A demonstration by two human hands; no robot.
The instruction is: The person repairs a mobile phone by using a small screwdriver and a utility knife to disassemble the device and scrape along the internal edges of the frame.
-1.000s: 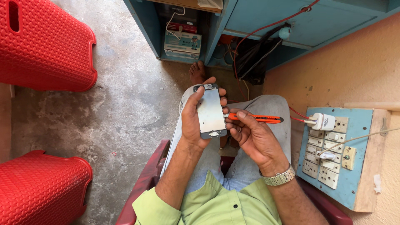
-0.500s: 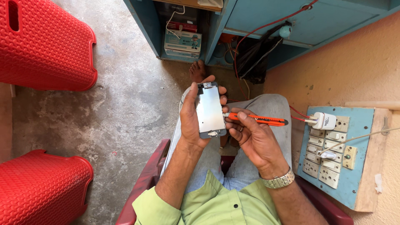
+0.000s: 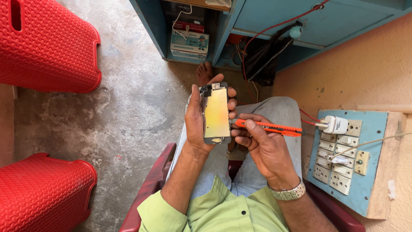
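- Red perforated plastic chairs, two [image 3: 47, 43] — one at upper left, one at lower left, both standing on the grey concrete floor [image 3: 128, 107], well apart from the hands.
- Blue-painted wooden cabinet [image 3: 300, 25] — along the top of the view, with boxes on an open shelf and a red wire trailing from it.
- Blue wooden switchboard with white switches and sockets [image 3: 343, 163] — at the right against the orange wall, a white plug adapter seated in its top socket.
- Left hand [image 3: 195, 124] — raised over the lap, palm toward the camera, thumb along the left edge and fingers curled round the right edge of the thin rectangular phone display panel with its brass-coloured metal back plate [image 3: 216, 114]. The panel stands nearly upright, back plate facing the camera.
- Right hand [image 3: 262, 141] — just beside the panel, fingers wrapped round the orange plastic utility knife [image 3: 268, 127], wrist bent inward, a metal watch at the wrist.
- Step in hand, as judged — the knife tip meets the panel's right edge near its lower half; prying or scraping at the seam appears under way.
- Next move calls for — a firm hold by the left hand and light, shallow pressure along the edge, the blade kept clear of the curled fingers close by.
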